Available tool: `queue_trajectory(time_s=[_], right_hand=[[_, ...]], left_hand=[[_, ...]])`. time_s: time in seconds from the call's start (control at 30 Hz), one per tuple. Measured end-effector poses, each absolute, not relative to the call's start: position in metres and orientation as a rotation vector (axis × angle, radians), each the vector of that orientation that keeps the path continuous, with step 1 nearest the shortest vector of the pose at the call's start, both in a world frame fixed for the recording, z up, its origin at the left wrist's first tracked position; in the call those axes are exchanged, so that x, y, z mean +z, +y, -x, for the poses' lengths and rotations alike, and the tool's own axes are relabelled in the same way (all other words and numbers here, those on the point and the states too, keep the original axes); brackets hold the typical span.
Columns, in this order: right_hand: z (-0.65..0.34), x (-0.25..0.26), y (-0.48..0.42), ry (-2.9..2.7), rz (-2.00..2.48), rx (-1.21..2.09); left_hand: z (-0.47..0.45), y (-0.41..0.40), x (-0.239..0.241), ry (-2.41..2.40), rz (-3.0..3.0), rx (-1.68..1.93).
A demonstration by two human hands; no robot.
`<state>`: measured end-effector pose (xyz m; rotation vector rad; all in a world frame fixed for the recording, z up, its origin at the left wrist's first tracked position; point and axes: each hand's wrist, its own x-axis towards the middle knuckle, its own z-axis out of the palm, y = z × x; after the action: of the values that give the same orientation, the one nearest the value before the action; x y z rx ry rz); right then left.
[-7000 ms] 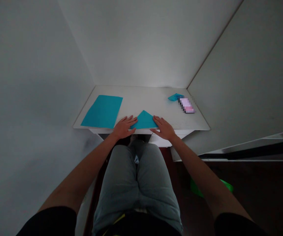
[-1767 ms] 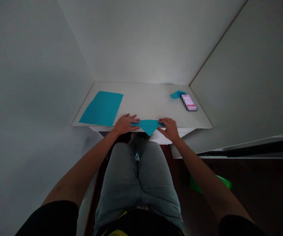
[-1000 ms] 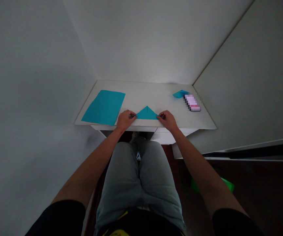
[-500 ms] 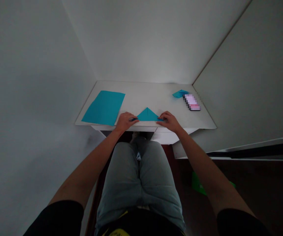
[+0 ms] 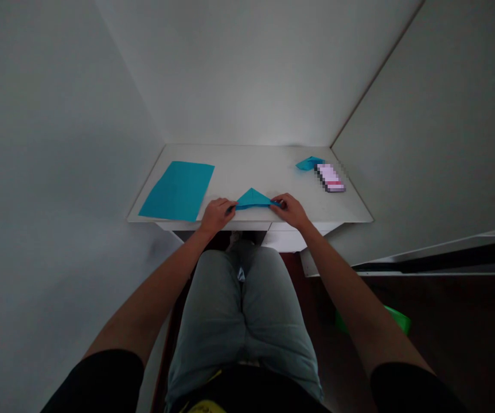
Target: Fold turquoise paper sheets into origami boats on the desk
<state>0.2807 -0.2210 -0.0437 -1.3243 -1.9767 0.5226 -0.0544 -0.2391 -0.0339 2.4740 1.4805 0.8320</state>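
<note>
A folded blue paper [image 5: 253, 197], shaped like a low triangle with its point away from me, is between my two hands at the front of the white table. My left hand [image 5: 218, 214] pinches its left end between thumb and fingers. On the other side, my right hand [image 5: 289, 210] grips the right end the same way. A darker folded band runs along the paper's near edge, and that edge looks slightly lifted and bowed. My fingers hide both ends of the paper.
Flat blue paper [image 5: 178, 192] lies on the left of the white table [image 5: 247, 163]. At the back right are another folded blue paper piece [image 5: 310, 163] and a phone [image 5: 330, 178]. Walls close in behind, left and right. A green object [image 5: 397, 319] is on the floor.
The near edge of the folded paper has bent up, showing a darker band where it lay flat. Both hands still hold its ends. The whole view has shifted slightly.
</note>
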Motion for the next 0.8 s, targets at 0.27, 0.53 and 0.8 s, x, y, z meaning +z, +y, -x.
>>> queue_trajectory(time_s=[0.27, 0.53, 0.8], right_hand=[[-0.281, -0.044, -0.219, -1.874, 1.331, 0.591], [-0.278, -0.044, -0.220, -1.702, 1.371, 0.694], [-0.275, -0.037, -0.223, -1.794, 1.418, 0.656]], left_hand=[[0.011, -0.228, -0.021, 1.539, -2.622, 0.563], [-0.031, -0.219, -0.028, 1.543, -2.404, 0.674], [-0.032, -0.213, -0.027, 1.250, -1.985, 1.001]])
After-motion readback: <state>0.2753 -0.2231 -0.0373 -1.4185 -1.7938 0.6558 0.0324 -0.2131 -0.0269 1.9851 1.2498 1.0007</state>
